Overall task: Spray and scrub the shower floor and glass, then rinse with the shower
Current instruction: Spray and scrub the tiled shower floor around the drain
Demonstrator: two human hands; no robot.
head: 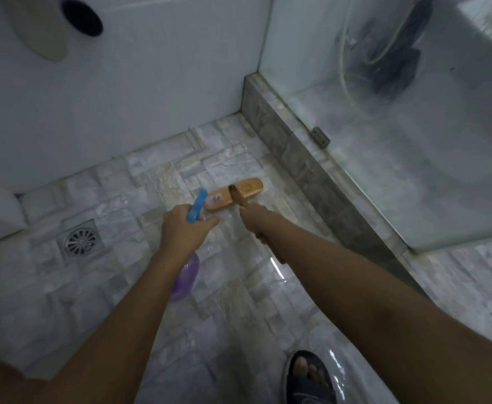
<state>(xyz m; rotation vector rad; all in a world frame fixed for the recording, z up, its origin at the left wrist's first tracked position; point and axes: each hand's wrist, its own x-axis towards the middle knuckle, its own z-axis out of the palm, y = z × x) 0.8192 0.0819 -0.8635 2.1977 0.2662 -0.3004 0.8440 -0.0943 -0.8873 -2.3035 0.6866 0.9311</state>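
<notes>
- Your right foot (pixel 307 371), in a dark sandal (pixel 312 389), stands on the wet shower floor (pixel 151 176) at the bottom edge of the view.
- Your left hand (pixel 185 228) is wrapped round the neck of a spray bottle (pixel 185 277). Its purple body hangs under your wrist, and its blue trigger head (pixel 196 205) points away from you.
- Your right hand (pixel 253 218) is clenched on the wooden handle of a scrub brush (pixel 233 193).
- You have the brush head lying flat on the tiles, just beyond both hands and near the tiled curb (pixel 297 158).
- You see the glass panel (pixel 384 112) rising from that curb on your right.
- You have a round metal drain (pixel 80 239) in the floor to the left, well apart from the brush.
</notes>
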